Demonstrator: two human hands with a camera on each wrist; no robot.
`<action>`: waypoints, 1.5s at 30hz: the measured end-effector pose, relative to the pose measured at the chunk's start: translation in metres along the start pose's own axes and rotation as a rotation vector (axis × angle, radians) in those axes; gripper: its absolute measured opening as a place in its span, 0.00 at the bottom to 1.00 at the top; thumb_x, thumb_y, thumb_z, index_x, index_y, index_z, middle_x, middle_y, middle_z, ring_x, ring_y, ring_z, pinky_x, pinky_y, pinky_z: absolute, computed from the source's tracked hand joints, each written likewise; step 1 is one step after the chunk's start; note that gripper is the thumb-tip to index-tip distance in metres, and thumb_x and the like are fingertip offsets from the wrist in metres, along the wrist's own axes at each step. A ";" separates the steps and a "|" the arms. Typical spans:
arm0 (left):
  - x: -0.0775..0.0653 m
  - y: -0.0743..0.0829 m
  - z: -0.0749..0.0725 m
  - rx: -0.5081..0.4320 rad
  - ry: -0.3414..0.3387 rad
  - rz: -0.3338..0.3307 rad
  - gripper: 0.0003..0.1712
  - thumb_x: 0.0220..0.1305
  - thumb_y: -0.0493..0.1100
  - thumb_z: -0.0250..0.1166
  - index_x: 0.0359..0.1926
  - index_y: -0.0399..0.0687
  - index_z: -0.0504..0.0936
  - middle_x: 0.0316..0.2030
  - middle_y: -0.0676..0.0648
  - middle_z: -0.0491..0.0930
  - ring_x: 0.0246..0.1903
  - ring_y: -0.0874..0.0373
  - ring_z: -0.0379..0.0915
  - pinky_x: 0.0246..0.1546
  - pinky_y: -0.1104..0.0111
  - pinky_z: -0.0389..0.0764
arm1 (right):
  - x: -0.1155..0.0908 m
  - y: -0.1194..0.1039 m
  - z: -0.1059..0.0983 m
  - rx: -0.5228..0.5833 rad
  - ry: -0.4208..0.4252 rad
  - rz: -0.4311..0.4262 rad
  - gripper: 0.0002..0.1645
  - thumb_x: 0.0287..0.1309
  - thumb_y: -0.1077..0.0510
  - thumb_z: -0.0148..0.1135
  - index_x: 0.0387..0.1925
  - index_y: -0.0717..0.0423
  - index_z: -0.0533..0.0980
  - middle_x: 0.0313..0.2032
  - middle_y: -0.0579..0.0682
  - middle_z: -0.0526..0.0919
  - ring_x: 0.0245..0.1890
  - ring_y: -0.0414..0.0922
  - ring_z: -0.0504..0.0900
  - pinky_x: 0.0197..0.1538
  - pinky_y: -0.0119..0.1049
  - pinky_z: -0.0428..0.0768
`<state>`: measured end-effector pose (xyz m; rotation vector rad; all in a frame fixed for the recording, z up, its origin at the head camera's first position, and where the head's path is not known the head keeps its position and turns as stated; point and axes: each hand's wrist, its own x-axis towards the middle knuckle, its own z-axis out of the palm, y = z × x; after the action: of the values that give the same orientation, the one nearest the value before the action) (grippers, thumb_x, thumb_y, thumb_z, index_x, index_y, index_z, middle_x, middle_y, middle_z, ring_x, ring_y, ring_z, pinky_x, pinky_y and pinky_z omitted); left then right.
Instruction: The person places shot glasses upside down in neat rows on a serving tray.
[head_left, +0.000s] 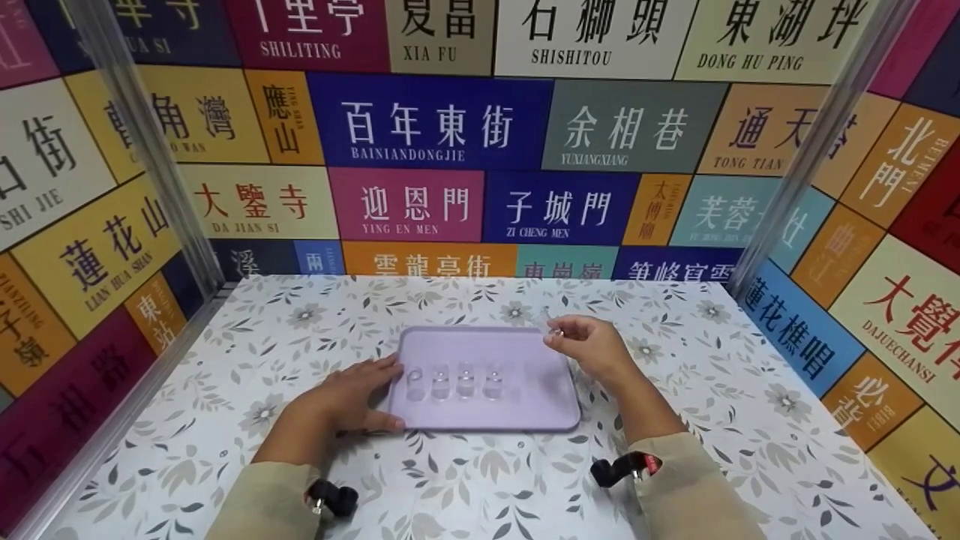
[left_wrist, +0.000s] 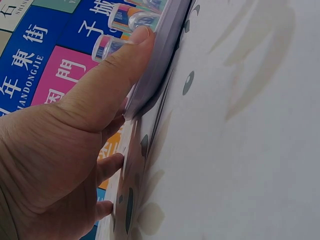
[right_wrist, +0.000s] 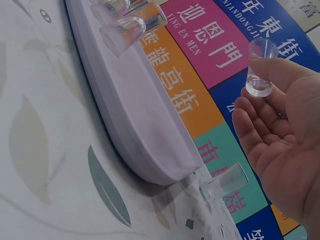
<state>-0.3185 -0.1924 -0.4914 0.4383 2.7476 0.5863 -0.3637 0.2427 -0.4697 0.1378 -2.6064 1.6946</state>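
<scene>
A lilac rectangular tray (head_left: pixel 457 416) lies on the table with several small clear shot glasses (head_left: pixel 466 381) in a row on its left and middle part. My left hand (head_left: pixel 356 394) rests at the tray's left end, thumb on the near corner and fingers spread along the edge. In the left wrist view the straight thumb (left_wrist: pixel 120 70) lies over the tray's rim. My right hand (head_left: pixel 589 345) pinches a clear shot glass (right_wrist: pixel 260 67) between thumb and fingers, above the tray's far right corner. Another clear glass (right_wrist: pixel 227 182) stands on the table just past the tray.
A white tablecloth (head_left: pixel 480 487) with grey leaves and flowers covers the table. Behind it rises a wall of coloured panels (head_left: pixel 431 120) with lettering, and clear upright posts (head_left: pixel 161 142) stand at the far corners.
</scene>
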 end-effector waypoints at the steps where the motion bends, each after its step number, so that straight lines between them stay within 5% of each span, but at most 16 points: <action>1: 0.000 0.000 0.000 -0.001 0.000 0.001 0.65 0.50 0.77 0.76 0.85 0.73 0.57 0.87 0.64 0.46 0.88 0.43 0.39 0.85 0.34 0.42 | 0.000 0.000 0.001 0.004 -0.003 -0.007 0.31 0.60 0.43 0.80 0.60 0.53 0.85 0.53 0.49 0.90 0.52 0.45 0.83 0.53 0.33 0.84; 14: 0.001 -0.002 0.000 0.009 0.024 0.065 0.63 0.54 0.75 0.76 0.85 0.63 0.60 0.87 0.56 0.49 0.87 0.40 0.42 0.84 0.32 0.42 | -0.002 -0.002 0.009 0.123 -0.080 -0.078 0.22 0.59 0.52 0.81 0.53 0.54 0.87 0.40 0.43 0.90 0.40 0.40 0.84 0.41 0.29 0.84; 28: 0.000 -0.001 -0.001 -0.003 0.015 0.054 0.65 0.52 0.76 0.76 0.85 0.66 0.59 0.87 0.58 0.48 0.87 0.41 0.41 0.85 0.34 0.41 | -0.005 0.000 0.015 0.073 -0.106 -0.099 0.29 0.58 0.44 0.82 0.56 0.55 0.87 0.42 0.44 0.91 0.43 0.42 0.85 0.42 0.29 0.84; 45: -0.001 -0.002 0.000 -0.005 0.012 0.031 0.64 0.51 0.75 0.77 0.85 0.70 0.58 0.87 0.64 0.47 0.88 0.44 0.39 0.86 0.36 0.44 | -0.004 0.004 0.027 0.017 -0.161 -0.087 0.29 0.57 0.52 0.82 0.58 0.58 0.86 0.50 0.51 0.91 0.50 0.42 0.86 0.52 0.28 0.87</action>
<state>-0.3174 -0.1943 -0.4919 0.4789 2.7546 0.6058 -0.3598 0.2203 -0.4842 0.3981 -2.6529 1.7449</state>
